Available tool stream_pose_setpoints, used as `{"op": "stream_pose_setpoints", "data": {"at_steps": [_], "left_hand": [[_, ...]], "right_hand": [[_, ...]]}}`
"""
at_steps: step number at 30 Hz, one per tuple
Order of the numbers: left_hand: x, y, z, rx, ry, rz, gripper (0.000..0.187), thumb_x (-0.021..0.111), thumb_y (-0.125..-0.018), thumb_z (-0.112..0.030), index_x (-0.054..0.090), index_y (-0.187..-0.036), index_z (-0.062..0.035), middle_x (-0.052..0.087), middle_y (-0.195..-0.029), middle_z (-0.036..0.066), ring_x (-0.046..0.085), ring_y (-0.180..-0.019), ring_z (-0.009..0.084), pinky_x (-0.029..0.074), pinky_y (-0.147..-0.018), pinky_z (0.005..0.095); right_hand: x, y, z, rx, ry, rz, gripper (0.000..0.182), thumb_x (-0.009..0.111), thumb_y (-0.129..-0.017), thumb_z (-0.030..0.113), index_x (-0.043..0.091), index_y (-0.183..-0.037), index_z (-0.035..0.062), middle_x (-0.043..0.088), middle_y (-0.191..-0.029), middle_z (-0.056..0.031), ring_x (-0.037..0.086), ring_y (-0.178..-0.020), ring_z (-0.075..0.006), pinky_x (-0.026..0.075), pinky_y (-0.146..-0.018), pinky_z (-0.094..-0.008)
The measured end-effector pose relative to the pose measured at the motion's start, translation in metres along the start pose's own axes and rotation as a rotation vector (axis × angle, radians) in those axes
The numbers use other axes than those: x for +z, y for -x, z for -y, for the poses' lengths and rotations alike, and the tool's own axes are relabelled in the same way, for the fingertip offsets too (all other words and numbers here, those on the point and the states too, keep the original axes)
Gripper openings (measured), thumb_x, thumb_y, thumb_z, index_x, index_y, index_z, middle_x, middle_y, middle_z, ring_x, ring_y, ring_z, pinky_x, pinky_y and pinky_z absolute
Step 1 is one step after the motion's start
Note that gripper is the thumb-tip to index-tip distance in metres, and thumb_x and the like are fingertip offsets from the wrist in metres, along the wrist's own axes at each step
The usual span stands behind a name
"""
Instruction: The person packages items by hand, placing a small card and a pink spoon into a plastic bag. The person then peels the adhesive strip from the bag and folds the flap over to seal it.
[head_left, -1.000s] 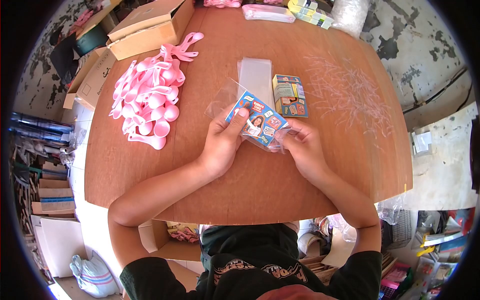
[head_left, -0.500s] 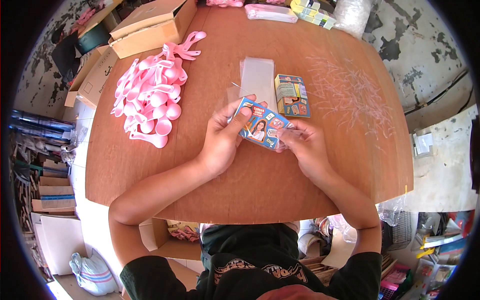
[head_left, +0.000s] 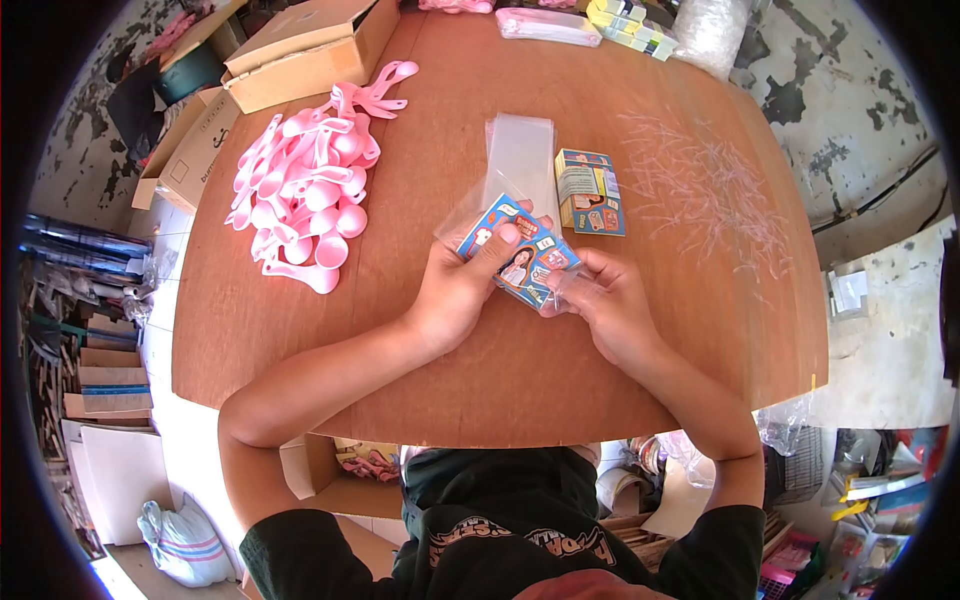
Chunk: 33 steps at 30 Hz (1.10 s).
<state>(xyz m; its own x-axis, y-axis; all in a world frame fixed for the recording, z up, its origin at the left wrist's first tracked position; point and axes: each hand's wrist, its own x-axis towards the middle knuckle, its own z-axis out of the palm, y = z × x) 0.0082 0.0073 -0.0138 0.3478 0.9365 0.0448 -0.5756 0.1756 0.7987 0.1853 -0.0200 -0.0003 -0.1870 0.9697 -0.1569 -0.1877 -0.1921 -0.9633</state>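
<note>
My left hand (head_left: pixel 452 290) is closed on the left side of a blue printed card (head_left: pixel 521 258), its thumb lying across the front. Clear plastic wraps part of the card and sticks out past its left edge. At the other end, my right hand (head_left: pixel 607 300) pinches the card and the loose clear plastic bag (head_left: pixel 572 290) around it. Just beyond my hands lies a stack of flat clear bags (head_left: pixel 523 150). To its right stands a banded pile of similar printed cards (head_left: pixel 592 190). The fingers behind the card are partly hidden.
A heap of pink plastic spoons (head_left: pixel 310 190) covers the table's left side. Thin clear strips (head_left: pixel 710 195) are scattered at the right. A cardboard box (head_left: pixel 310 60) sits at the back left; packed bags (head_left: pixel 548 27) and yellow bundles (head_left: pixel 632 30) line the far edge.
The card has tilted more steeply and shifted a little to the left and down between my hands. More clear plastic now shows past its upper left. Both hands keep their grip.
</note>
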Motion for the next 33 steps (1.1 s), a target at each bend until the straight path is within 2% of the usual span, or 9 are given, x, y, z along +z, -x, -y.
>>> {"op": "stream_pose_setpoints", "data": {"at_steps": [13, 15, 16, 18, 22, 26, 28, 29, 33], "left_hand": [[0.01, 0.004, 0.002, 0.061, -0.02, 0.031, 0.025, 0.054, -0.096, -0.017, 0.056, -0.116, -0.0007, 0.067, -0.104, 0.009, 0.064, -0.095, 0.0147, 0.053, -0.084, 0.0295], [0.006, 0.001, 0.002, 0.039, 0.017, 0.019, 0.025, 0.054, -0.096, -0.017, 0.055, -0.115, -0.0003, 0.066, -0.104, 0.009, 0.064, -0.096, 0.0157, 0.053, -0.084, 0.0311], [0.004, -0.001, 0.001, 0.015, 0.053, 0.009, 0.025, 0.054, -0.096, -0.016, 0.055, -0.115, 0.0001, 0.066, -0.104, 0.01, 0.064, -0.096, 0.0167, 0.054, -0.085, 0.0328], [0.001, -0.002, -0.003, -0.059, 0.097, -0.029, 0.029, 0.052, -0.096, -0.017, 0.052, -0.119, -0.0001, 0.063, -0.111, 0.013, 0.062, -0.103, 0.0211, 0.052, -0.089, 0.0368], [-0.01, -0.011, -0.015, -0.235, 0.243, -0.048, 0.033, 0.048, -0.095, -0.017, 0.047, -0.124, -0.0004, 0.058, -0.119, 0.016, 0.058, -0.111, 0.0255, 0.05, -0.094, 0.0401], [-0.027, -0.023, -0.017, -0.227, 0.318, -0.046, 0.033, 0.046, -0.095, -0.013, 0.045, -0.125, -0.0005, 0.057, -0.119, 0.016, 0.058, -0.111, 0.0264, 0.049, -0.095, 0.0411], [-0.036, -0.024, -0.019, -0.284, 0.359, 0.027, 0.034, 0.046, -0.094, -0.012, 0.042, -0.126, -0.0012, 0.058, -0.117, 0.017, 0.058, -0.111, 0.0274, 0.049, -0.095, 0.0437], [-0.036, -0.025, -0.016, -0.283, 0.358, 0.025, 0.034, 0.046, -0.094, -0.012, 0.042, -0.126, -0.0012, 0.058, -0.117, 0.017, 0.058, -0.111, 0.0274, 0.049, -0.095, 0.0437], [-0.028, -0.03, -0.012, -0.221, 0.32, -0.059, 0.034, 0.047, -0.091, -0.008, 0.042, -0.122, 0.0029, 0.058, -0.115, 0.021, 0.06, -0.107, 0.0316, 0.05, -0.094, 0.047]], "right_hand": [[0.008, 0.001, -0.005, 0.081, -0.095, 0.028, 0.019, 0.071, -0.085, 0.017, 0.06, -0.088, 0.0016, 0.065, -0.082, -0.0092, 0.063, -0.066, -0.0137, 0.054, -0.061, -0.0272], [0.014, -0.001, -0.01, -0.408, 0.17, -0.133, 0.018, 0.071, -0.083, 0.015, 0.061, -0.092, 0.004, 0.065, -0.089, -0.0106, 0.064, -0.073, -0.0193, 0.054, -0.065, -0.0316], [0.015, -0.002, -0.006, -0.407, 0.171, -0.128, 0.018, 0.071, -0.083, 0.015, 0.061, -0.092, 0.004, 0.065, -0.089, -0.0106, 0.064, -0.073, -0.0193, 0.054, -0.065, -0.0316], [0.014, -0.001, 0.009, -1.106, 0.94, -0.302, 0.02, 0.073, -0.077, 0.013, 0.063, -0.093, 0.007, 0.063, -0.094, -0.0077, 0.062, -0.084, -0.024, 0.053, -0.072, -0.0359], [0.02, 0.008, 0.017, -1.429, 1.295, 0.198, 0.024, 0.075, -0.066, 0.015, 0.067, -0.088, 0.011, 0.06, -0.087, -0.0011, 0.06, -0.089, -0.0221, 0.05, -0.079, -0.0392], [0.046, -0.007, 0.036, -1.543, 1.08, 0.205, 0.023, 0.072, -0.066, 0.012, 0.068, -0.088, 0.0115, 0.06, -0.082, -0.0021, 0.06, -0.079, -0.0229, 0.05, -0.072, -0.0371], [0.059, -0.045, 0.06, -1.514, 1.053, 0.113, 0.02, 0.07, -0.068, 0.01, 0.067, -0.088, 0.0107, 0.061, -0.077, -0.003, 0.06, -0.068, -0.0223, 0.049, -0.062, -0.0359], [0.067, -0.069, 0.059, -1.318, 0.973, 0.088, 0.014, 0.068, -0.072, 0.01, 0.066, -0.086, 0.0092, 0.062, -0.073, -0.0043, 0.059, -0.061, -0.0232, 0.047, -0.057, -0.0375], [0.088, -0.179, 0.076, -0.717, 1.205, 0.168, 0.025, 0.065, -0.083, 0.021, 0.067, -0.099, 0.0025, 0.07, -0.09, -0.0146, 0.068, -0.083, -0.0277, 0.053, -0.072, -0.0368]]}}
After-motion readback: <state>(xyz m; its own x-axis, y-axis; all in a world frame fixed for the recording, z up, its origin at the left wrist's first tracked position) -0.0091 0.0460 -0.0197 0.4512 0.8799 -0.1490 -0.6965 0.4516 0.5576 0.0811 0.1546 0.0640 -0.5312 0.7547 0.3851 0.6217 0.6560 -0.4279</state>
